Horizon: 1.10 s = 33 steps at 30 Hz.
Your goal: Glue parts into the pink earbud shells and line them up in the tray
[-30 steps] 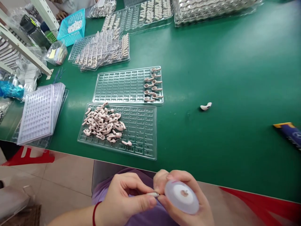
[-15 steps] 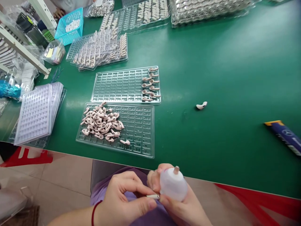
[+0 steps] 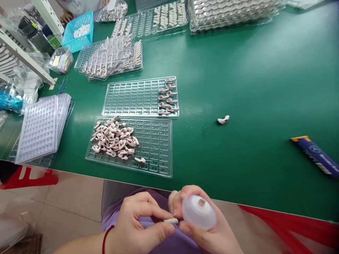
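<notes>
In front of the table edge, my left hand (image 3: 144, 222) pinches the white stem of an earbud shell (image 3: 171, 221) between thumb and index finger. My right hand (image 3: 203, 225) is wrapped around a translucent white squeeze bottle (image 3: 199, 212), whose rounded end faces up toward me. The bottle's other end is hidden by the fingers, close to the stem's tip; I cannot tell if they touch. Beyond the hands, a clear tray (image 3: 159, 151) bears a heap of white earbud shells (image 3: 115, 139). Behind it, another clear tray (image 3: 132, 97) has several shells set in its right-hand columns.
A single earbud shell (image 3: 224, 120) lies on the green table (image 3: 251, 77). To the right is a blue tube-like packet (image 3: 316, 153). White trays (image 3: 38, 127) are stacked at left. Filled trays (image 3: 233, 16), a blue basket (image 3: 88, 31) and another person's hand (image 3: 66, 16) are at the back.
The squeeze bottle tilted up, then partly back, in my right hand. My left hand keeps its pinch on the earbud shell. The view has shifted slightly, so table items appear farther left.
</notes>
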Each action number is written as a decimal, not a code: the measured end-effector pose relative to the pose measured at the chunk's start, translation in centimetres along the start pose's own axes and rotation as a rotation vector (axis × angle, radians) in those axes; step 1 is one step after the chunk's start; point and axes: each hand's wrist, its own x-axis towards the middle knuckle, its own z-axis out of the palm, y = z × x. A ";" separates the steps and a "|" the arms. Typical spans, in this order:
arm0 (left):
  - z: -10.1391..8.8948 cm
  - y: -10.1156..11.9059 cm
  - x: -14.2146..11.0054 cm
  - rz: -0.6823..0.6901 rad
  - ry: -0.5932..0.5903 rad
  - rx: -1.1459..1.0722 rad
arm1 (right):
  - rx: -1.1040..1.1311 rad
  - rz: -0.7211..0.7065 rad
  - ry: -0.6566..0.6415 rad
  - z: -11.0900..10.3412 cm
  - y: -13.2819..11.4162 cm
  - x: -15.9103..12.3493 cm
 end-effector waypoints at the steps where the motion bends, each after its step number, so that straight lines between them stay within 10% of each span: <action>1: 0.0 0.0 0.0 0.000 0.000 0.006 | -0.052 -0.040 0.011 0.0 -0.2 0.0; 33: 0.0 -0.4 0.2 -0.158 -0.047 -0.132 | -0.259 -0.302 0.001 0.8 -1.5 0.3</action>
